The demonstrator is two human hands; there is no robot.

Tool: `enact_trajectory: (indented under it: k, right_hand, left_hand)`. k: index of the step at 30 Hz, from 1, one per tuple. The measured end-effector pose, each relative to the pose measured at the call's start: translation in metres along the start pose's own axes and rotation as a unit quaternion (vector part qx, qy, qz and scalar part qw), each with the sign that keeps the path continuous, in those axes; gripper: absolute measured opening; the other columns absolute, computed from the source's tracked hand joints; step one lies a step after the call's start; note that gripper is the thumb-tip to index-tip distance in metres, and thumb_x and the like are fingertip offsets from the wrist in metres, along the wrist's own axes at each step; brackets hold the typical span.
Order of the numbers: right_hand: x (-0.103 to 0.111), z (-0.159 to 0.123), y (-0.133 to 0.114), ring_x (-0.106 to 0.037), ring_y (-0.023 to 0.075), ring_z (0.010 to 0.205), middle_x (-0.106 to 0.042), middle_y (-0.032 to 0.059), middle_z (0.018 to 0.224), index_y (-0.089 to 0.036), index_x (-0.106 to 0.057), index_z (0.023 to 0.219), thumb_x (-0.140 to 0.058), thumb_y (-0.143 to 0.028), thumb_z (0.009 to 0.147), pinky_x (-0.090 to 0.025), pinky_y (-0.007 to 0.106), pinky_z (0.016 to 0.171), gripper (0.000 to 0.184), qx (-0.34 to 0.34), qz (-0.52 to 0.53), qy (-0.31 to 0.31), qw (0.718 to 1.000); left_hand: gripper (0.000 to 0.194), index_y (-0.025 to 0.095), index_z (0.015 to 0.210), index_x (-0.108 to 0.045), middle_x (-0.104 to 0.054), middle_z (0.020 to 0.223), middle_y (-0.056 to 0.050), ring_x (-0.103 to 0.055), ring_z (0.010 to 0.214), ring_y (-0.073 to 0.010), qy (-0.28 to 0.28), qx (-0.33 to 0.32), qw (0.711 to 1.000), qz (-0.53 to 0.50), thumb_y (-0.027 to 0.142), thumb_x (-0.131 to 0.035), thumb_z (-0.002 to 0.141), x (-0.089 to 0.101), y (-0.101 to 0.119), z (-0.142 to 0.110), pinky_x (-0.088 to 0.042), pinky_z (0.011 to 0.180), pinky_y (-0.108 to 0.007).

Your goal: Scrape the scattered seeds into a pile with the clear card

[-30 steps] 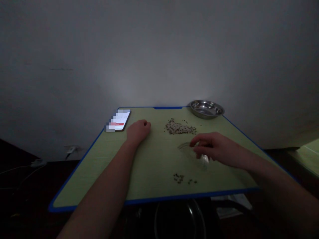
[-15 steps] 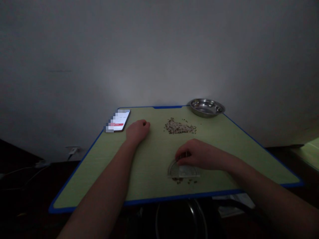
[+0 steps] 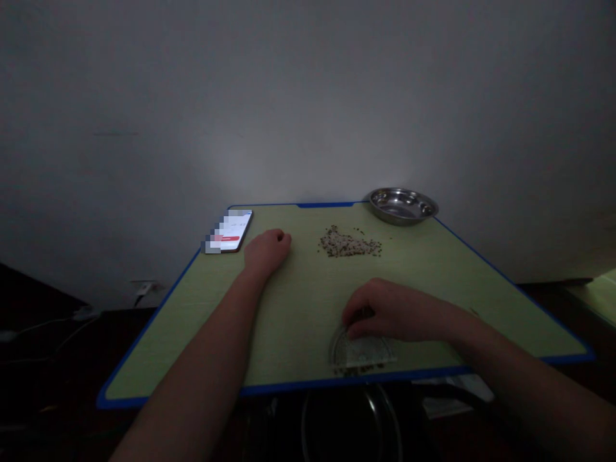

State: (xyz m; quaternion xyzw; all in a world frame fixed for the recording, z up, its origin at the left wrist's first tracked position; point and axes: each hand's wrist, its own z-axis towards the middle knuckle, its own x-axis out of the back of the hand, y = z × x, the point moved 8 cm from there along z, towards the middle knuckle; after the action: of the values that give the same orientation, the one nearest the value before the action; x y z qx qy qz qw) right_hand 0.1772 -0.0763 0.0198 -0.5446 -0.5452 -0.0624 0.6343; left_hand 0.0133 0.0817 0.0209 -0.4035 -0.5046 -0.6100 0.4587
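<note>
My right hand (image 3: 375,311) pinches a clear plastic protractor (image 3: 363,353) by its curved side, with the straight edge facing me. Along that straight edge, close to the table's near rim, lie several small dark grains (image 3: 359,371). Farther back on the table is a loose pile of pale and dark grains (image 3: 349,244). To the left of the pile, my left hand (image 3: 268,249) rests closed on the tabletop, fingers curled in, with nothing visible in it.
The light green table (image 3: 298,308) has a blue rim. A shallow steel bowl (image 3: 403,208) stands at its back right corner. A phone (image 3: 231,232) with a lit screen lies at the left edge. Below the near edge is a dark round thing (image 3: 349,427) with a shiny rim.
My right hand has drawn the protractor toward me and slightly right, and the dark grains along its edge have moved closer to the near rim. My left hand stays put.
</note>
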Motion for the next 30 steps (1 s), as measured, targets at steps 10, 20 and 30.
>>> enact_trajectory:
  k: [10, 20, 30]
  right_hand:
    - [-0.005, -0.001, -0.005, -0.056, 0.0106, 0.059, -0.070, 0.0005, 0.069, -0.017, -0.076, 0.085, -0.066, -0.025, 0.080, -0.039, 0.021, 0.056, 0.014, 0.008, -0.003, -0.022, 1.000]
    - [-0.004, -0.003, -0.010, -0.054, 0.0095, 0.059, -0.069, -0.0004, 0.068, -0.016, -0.076, 0.086, -0.066, -0.025, 0.080, -0.039, 0.019, 0.055, 0.015, 0.012, 0.053, -0.042, 0.998]
    - [0.017, -0.022, 0.010, -0.054, 0.0108, 0.057, -0.063, -0.0009, 0.064, -0.016, -0.070, 0.080, -0.064, -0.030, 0.079, -0.041, 0.021, 0.053, 0.015, -0.033, 0.167, 0.062, 0.983]
  left_hand:
    - [0.041, 0.022, 0.089, -0.069, -0.071, 0.095, -0.010, -0.063, 0.085, -0.0256, 0.000, 0.001, 1.000, 0.002, 0.044, -0.034, 0.086, 0.000, 0.000, 0.000, -0.045, 0.068, -0.034]
    - [0.042, 0.021, 0.086, -0.067, -0.071, 0.094, -0.010, -0.064, 0.085, -0.0259, -0.004, 0.002, 1.000, 0.005, 0.045, -0.033, 0.086, 0.000, 0.000, 0.000, -0.044, 0.065, -0.033]
    - [0.041, 0.021, 0.086, -0.068, -0.071, 0.091, -0.009, -0.063, 0.082, -0.0235, -0.012, 0.006, 1.000, -0.003, 0.044, -0.033, 0.086, 0.001, -0.001, -0.003, -0.041, 0.065, -0.031]
